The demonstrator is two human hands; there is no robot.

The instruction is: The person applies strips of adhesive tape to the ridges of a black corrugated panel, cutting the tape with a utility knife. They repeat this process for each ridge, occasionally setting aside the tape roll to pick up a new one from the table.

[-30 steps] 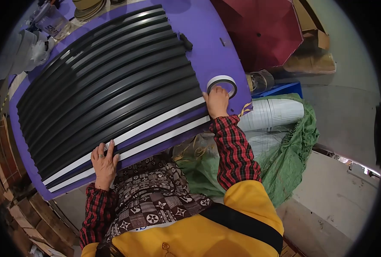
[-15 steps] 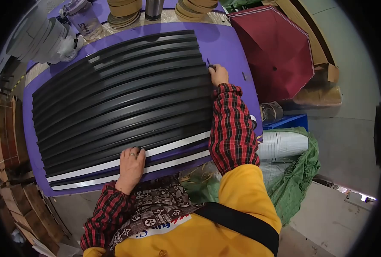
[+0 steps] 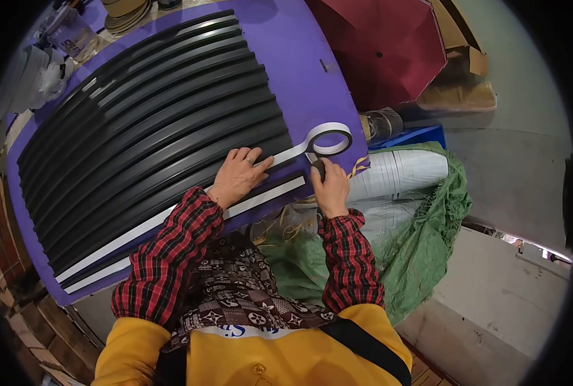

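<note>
Below, our left hand [image 3: 238, 175] lies flat, fingers spread, on the white tape strip [image 3: 170, 215] near the purple bench [image 3: 299, 58] edge; our right hand [image 3: 330, 186] grips a dark cutter [image 3: 317, 163] beside the tape roll [image 3: 329, 139]. Black strips [image 3: 151, 109] crowd the bench; a red umbrella [image 3: 389, 45] lies beyond.

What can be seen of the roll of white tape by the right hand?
The tape roll is a thin ring, white outside and dark inside, lying flat on the purple table near its right edge. A white strip runs unbroken from it leftward along a black strip, under the left hand. The right hand holds a small dark tool at the roll's near side.
</note>
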